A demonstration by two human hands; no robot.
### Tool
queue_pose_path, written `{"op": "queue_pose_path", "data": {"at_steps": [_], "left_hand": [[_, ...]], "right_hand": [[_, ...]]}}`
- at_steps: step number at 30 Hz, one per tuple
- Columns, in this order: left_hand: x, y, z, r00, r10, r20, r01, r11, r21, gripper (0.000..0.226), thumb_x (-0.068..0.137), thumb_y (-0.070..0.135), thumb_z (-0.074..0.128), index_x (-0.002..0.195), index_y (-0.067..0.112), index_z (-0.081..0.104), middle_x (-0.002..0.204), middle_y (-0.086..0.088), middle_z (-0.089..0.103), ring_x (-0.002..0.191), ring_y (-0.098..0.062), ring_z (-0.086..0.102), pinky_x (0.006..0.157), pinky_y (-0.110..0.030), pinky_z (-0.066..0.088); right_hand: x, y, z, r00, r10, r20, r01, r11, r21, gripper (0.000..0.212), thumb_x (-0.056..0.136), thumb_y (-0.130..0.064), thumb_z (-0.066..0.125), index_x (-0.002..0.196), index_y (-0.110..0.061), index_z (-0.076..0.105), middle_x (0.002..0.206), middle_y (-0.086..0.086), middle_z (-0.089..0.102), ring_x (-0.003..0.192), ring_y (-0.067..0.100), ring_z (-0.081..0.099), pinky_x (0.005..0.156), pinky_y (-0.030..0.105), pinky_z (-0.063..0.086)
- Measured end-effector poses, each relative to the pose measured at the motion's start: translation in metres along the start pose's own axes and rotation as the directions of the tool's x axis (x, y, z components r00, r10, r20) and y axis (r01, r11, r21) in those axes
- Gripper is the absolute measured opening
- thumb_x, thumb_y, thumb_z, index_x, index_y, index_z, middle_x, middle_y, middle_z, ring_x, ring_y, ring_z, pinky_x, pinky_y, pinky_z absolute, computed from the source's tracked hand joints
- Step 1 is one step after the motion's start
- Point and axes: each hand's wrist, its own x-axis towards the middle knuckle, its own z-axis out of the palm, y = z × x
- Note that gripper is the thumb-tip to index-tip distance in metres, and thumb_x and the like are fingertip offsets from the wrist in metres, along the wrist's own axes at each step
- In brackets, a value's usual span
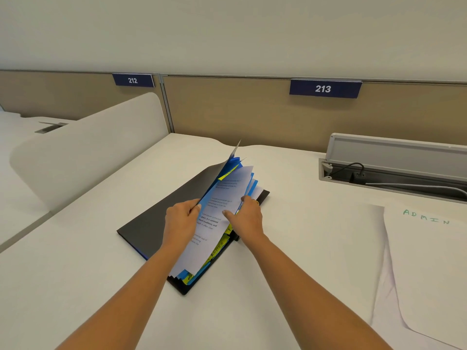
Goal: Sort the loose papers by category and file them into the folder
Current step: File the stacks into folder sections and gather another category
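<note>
Head view. A black folder (154,218) lies open on the white desk (75,274), right in the middle and straight ahead of the person. Its pockets are stuffed with blue dividers (254,184) and yellow sticky tabs (219,246).

The left hand (180,219) pinches the near edge of a lifted leaf (222,168), grey on one face and blue on the other, and holds it raised to open a gap. The right hand (249,214) has its thumb flat on a printed sheet (222,198) and its fingers curled at the sheet's right edge. It appears to grip the sheet there as it goes into the gap.

The sheet is light, thin and floppy, and it will probably buckle or crease if pushed from one corner. It is likely best held at a side edge and steered in flat. The dividers look slick, so sheets could slide out of line.

To the right, well apart from the folder, loose papers (353,248) lie overlapping. The top one, a white sheet (429,269), has "ADMIN" handwritten in green.

The printed sheet carries small type. A few bold words show, but they are too blurred to read with confidence, and the writing on the yellow tabs cannot be made out.

On the partition behind are two blue signs, one reading "212" (132,80) and the other "213" (324,88). An open cable tray (394,152) sits at the desk's far right.
</note>
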Motion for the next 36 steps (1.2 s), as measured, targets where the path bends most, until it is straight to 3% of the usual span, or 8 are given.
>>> {"op": "queue_pose_path", "data": {"at_steps": [2,10,13,16,21,25,31,36], "left_hand": [[0.0,0.001,-0.001,1.0,-0.002,0.002,0.002,1.0,-0.007,0.028,0.096,0.014,0.046,0.11,-0.003,0.063,0.091,-0.018,0.068,0.059,-0.015,0.054,0.053,-0.019,0.046],[0.004,0.003,-0.003,1.0,-0.015,0.018,0.016,0.998,-0.058,0.02,0.096,0.015,0.048,0.101,0.005,0.065,0.09,-0.01,0.065,0.064,-0.008,0.054,0.059,-0.019,0.045],[0.005,0.002,-0.002,1.0,-0.018,0.022,0.02,0.997,-0.077,0.021,0.095,0.015,0.049,0.077,0.021,0.056,0.076,0.004,0.058,0.061,-0.003,0.048,0.06,-0.016,0.041],[0.006,0.0,-0.002,0.999,-0.03,0.014,0.031,0.996,-0.078,0.04,0.095,0.014,0.049,0.063,0.035,0.04,0.065,0.01,0.049,0.059,-0.006,0.044,0.06,-0.017,0.038],[0.006,0.003,-0.002,1.0,-0.024,0.014,0.025,0.997,-0.073,0.031,0.094,0.013,0.051,0.067,0.028,0.055,0.075,-0.009,0.053,0.071,-0.02,0.049,0.07,-0.035,0.045],[0.006,0.002,0.0,1.0,-0.021,0.004,0.021,0.999,-0.032,0.031,0.094,0.015,0.051,0.066,0.026,0.046,0.074,-0.026,0.061,0.06,-0.022,0.045,0.063,-0.033,0.043],[0.009,0.009,0.002,0.999,-0.046,-0.019,0.045,0.998,-0.036,0.03,0.094,0.015,0.049,0.066,0.022,0.042,0.063,-0.013,0.049,0.056,-0.02,0.036,0.058,-0.031,0.035],[0.009,0.015,0.001,0.998,-0.03,-0.047,0.029,0.999,-0.02,0.046,0.094,0.014,0.049,0.059,0.035,0.03,0.068,-0.012,0.053,0.061,-0.022,0.044,0.064,-0.031,0.04]], "right_hand": [[0.002,0.0,0.0,0.999,0.037,0.0,-0.037,0.998,0.048,0.058,0.085,-0.023,0.068,0.132,-0.006,0.039,0.133,0.011,0.044,0.121,0.023,0.047,0.095,0.028,0.041],[0.013,-0.005,0.002,0.982,0.177,-0.068,-0.166,0.975,0.148,0.045,0.081,-0.025,0.072,0.114,-0.008,0.047,0.115,0.006,0.054,0.102,0.021,0.055,0.07,0.026,0.037],[0.019,-0.005,0.003,0.975,0.215,-0.062,-0.208,0.972,0.106,0.021,0.081,-0.026,0.071,0.081,-0.015,0.053,0.098,0.005,0.06,0.084,0.021,0.056,0.066,0.027,0.038],[0.021,-0.001,0.003,0.969,0.239,-0.062,-0.234,0.969,0.078,0.032,0.086,-0.023,0.065,0.062,-0.019,0.044,0.083,0.001,0.055,0.076,0.021,0.052,0.065,0.027,0.038],[0.015,0.0,-0.004,0.948,0.258,-0.185,-0.253,0.966,0.055,0.014,0.091,-0.022,0.055,0.082,-0.014,0.061,0.082,0.002,0.057,0.072,0.021,0.051,0.064,0.026,0.036],[0.008,0.0,-0.016,0.924,0.264,-0.275,-0.235,0.963,0.135,0.011,0.09,-0.018,0.049,0.082,-0.014,0.056,0.081,0.002,0.055,0.074,0.024,0.048,0.064,0.026,0.033],[-0.007,-0.004,-0.031,0.912,0.219,-0.347,-0.13,0.956,0.262,0.007,0.089,-0.015,0.048,0.086,-0.009,0.046,0.084,0.003,0.053,0.075,0.024,0.048,0.066,0.027,0.034],[-0.015,-0.007,-0.031,0.93,0.225,-0.292,-0.121,0.935,0.333,0.009,0.088,-0.009,0.047,0.094,-0.003,0.05,0.085,0.003,0.051,0.077,0.024,0.047,0.067,0.027,0.035]]}}
